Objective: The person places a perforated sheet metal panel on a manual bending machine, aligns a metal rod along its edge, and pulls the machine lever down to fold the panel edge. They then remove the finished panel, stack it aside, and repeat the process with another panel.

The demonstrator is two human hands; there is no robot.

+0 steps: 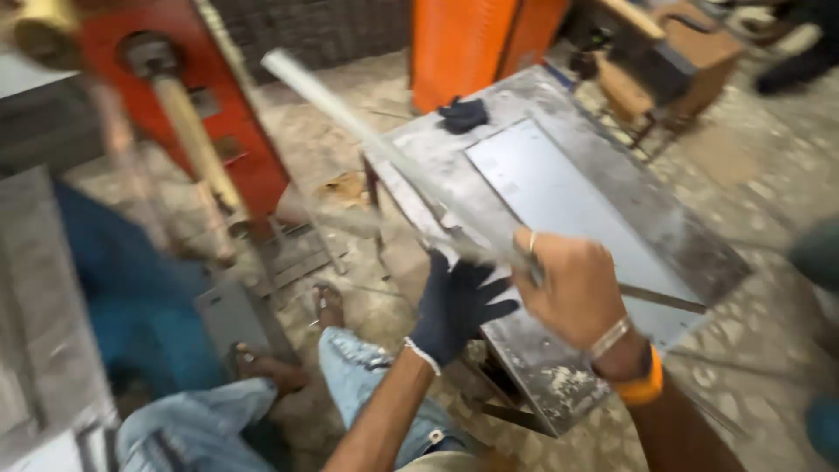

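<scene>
The right hand is seen nearest, its grip clenched around a long pale metal strip. The strip is stretched from that grip up and away to the far left, above the grey tabletop. The gloved left hand is spread loose just beside the held end, gripping nothing

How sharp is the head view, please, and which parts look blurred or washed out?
Head view: motion blur smears the long metal strip and the red machine at left; the gloved left hand and bare right hand are only slightly soft; the metal table shows pale glare.
</scene>
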